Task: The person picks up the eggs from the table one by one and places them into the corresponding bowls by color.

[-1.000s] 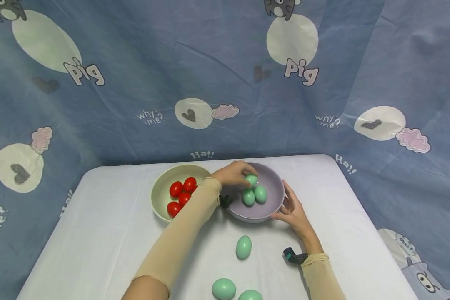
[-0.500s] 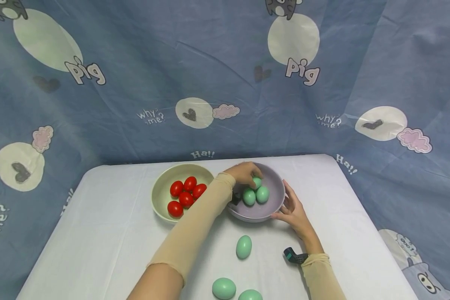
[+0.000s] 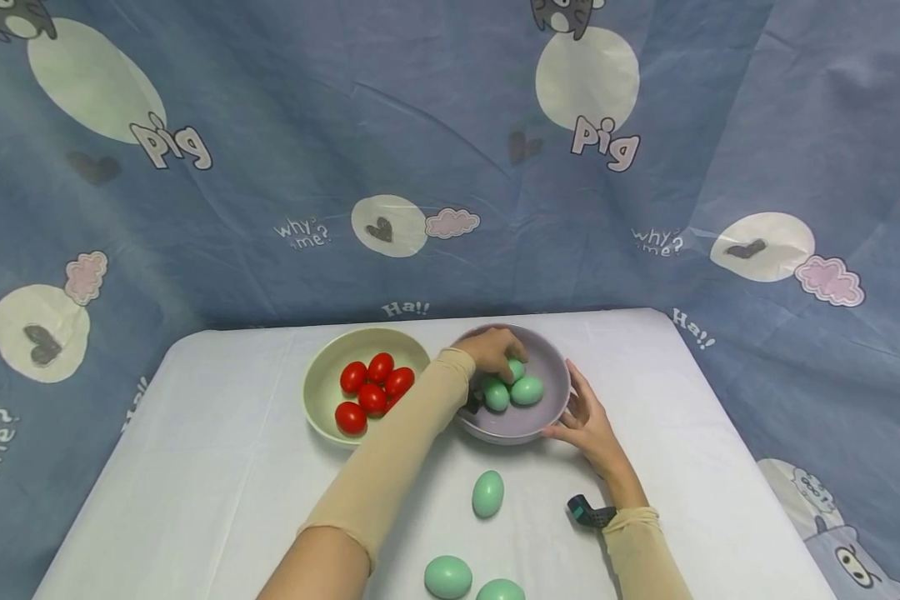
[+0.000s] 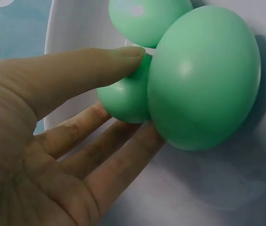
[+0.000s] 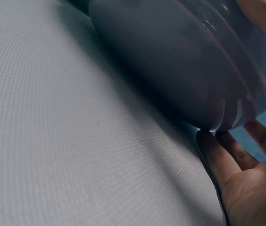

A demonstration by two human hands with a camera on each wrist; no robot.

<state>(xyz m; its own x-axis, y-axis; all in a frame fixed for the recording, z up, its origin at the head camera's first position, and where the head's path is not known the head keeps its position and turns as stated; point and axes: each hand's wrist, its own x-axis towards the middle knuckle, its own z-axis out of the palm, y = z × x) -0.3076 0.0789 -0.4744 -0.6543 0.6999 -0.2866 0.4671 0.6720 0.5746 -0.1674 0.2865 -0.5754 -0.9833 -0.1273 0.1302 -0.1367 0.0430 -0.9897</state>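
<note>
My left hand [image 3: 492, 348] reaches into the purple bowl [image 3: 557, 407] and pinches a green egg [image 4: 123, 96]. In the left wrist view its thumb lies on top of that egg and fingers are beneath it. Two more green eggs lie in the bowl; the larger-looking egg [image 4: 203, 77] in the left wrist view is right against the held one. At the bowl's right side, my right hand [image 3: 588, 429] rests against the outer wall. The right wrist view shows its fingertips touching the bowl [image 5: 170, 61] low on the wall, thumb spread apart from them.
Left of the purple bowl stands a pale green bowl [image 3: 317, 414] with several red egg-shaped pieces [image 3: 372, 399], partly hidden by my left sleeve. Three green eggs lie on the white table in front, one egg [image 3: 487, 494] nearest the bowls. A blue printed cloth [image 3: 450, 275] hangs behind.
My left hand has moved right and slightly down inside the purple bowl, with its egg lowered against the other two. Those eggs have shifted and turned a little. My right hand stays still.
</note>
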